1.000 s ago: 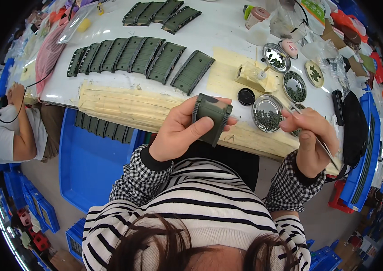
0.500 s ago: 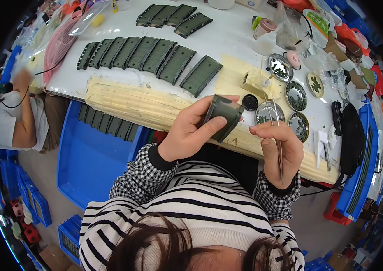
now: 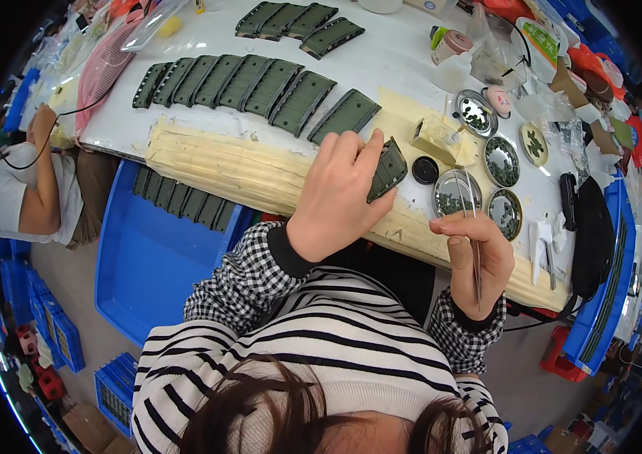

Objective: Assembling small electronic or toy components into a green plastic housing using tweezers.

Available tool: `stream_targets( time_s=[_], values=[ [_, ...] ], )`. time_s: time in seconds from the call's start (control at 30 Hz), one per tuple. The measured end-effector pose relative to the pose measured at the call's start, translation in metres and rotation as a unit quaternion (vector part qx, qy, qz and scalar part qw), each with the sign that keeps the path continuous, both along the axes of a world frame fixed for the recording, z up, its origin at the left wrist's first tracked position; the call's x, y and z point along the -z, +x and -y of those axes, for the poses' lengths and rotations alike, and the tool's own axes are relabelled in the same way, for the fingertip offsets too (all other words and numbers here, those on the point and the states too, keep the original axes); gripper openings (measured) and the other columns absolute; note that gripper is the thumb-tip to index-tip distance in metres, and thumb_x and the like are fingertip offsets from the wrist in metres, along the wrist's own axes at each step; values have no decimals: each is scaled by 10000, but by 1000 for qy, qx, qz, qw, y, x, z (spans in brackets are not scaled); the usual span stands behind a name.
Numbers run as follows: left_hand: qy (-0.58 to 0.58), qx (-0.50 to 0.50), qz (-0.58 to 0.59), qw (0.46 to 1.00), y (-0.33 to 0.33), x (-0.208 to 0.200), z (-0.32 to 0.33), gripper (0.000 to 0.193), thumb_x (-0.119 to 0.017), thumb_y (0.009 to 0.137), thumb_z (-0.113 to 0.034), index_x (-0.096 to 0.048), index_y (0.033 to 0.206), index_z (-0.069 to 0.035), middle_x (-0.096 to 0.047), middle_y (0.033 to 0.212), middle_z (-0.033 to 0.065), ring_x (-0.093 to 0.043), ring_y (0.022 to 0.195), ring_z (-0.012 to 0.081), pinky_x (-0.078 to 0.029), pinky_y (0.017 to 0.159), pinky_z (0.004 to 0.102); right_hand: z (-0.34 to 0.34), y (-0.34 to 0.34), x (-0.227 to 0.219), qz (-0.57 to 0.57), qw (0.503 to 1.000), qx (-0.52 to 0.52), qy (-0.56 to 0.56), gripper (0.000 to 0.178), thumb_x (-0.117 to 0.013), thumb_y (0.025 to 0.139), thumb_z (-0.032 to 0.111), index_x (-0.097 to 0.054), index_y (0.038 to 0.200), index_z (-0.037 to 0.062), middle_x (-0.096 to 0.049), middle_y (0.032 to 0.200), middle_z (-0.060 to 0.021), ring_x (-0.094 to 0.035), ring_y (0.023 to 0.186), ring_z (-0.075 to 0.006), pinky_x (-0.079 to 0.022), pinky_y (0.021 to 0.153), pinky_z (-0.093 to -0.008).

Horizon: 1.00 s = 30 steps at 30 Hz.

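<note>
My left hand is wrapped around a curved dark green plastic piece at the table's front edge. The back of this hand faces up and hides much of the piece. In my right hand, long thin metal tweezers lie between thumb and fingers, their far ends over a round metal dish of small dark green bits. Beside that dish are a black round cap and a cream block. A matching green piece lies just beyond my left hand, at the end of a row of several more.
Several more round dishes stand to the right, near a black pouch. A cream padded strip lines the front edge. Below left is a blue bin with green pieces. Another person sits far left.
My left hand has turned over, back upward, and tilted the green piece; it now covers more of it. My right hand keeps the tweezers in nearly the same pose. The view has shifted slightly.
</note>
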<state>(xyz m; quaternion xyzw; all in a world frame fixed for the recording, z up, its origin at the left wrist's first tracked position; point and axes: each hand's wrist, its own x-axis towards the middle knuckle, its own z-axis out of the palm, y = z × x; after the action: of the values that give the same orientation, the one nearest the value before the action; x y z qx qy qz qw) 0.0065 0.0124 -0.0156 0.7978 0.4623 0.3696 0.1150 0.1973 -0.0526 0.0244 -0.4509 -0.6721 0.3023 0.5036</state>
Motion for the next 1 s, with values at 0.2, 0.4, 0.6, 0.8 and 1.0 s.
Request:
stream_targets(
  time_s=[0.2, 0.4, 0.6, 0.8, 1.0],
  values=[
    [54, -79, -30, 995, 3, 7, -12, 547, -791, 685, -236, -597, 1146, -15, -512, 1126, 188, -468, 1003, 375, -382, 886, 484, 1, 4, 3, 21, 1000, -4, -7, 92, -642, 843, -34, -652, 928, -1, -686, 829, -136, -607, 689, -197, -465, 660, -270],
    [23, -131, -90, 987, -10, 14, -19, 595, -808, 674, -462, -644, 1112, -93, -378, 1355, 352, -329, 1282, 529, -169, 1038, 705, 2, 3, 7, 17, 1000, -9, -8, 92, -653, 843, -22, -653, 933, -6, -683, 834, -132, -597, 679, -195, -457, 652, -267],
    [58, -115, -104, 986, -15, 9, -20, 516, -813, 657, -405, -684, 1040, -84, -480, 1247, 319, -424, 1190, 453, -245, 1022, 678, 5, 8, 9, 48, 998, -28, -40, 68, -616, 874, -5, -638, 937, -18, -672, 869, -137, -598, 746, -190, -455, 707, -272],
    [98, -97, -27, 990, -23, 4, -15, 467, -820, 616, -336, -704, 993, -86, -519, 1204, 262, -464, 1110, 418, -320, 1009, 592, 10, 6, 11, 16, 1000, -15, -16, 71, -617, 862, -30, -641, 928, -20, -680, 841, -139, -604, 717, -188, -454, 678, -260],
    [43, -46, -5, 998, -103, -44, 45, 480, -807, 599, -224, -691, 1031, -50, -538, 1287, 230, -535, 1114, 338, -403, 969, 408, 17, 11, 4, 10, 999, -20, -24, 105, -530, 914, 8, -620, 956, -30, -660, 915, -171, -618, 848, -202, -464, 791, -291]
  ],
)
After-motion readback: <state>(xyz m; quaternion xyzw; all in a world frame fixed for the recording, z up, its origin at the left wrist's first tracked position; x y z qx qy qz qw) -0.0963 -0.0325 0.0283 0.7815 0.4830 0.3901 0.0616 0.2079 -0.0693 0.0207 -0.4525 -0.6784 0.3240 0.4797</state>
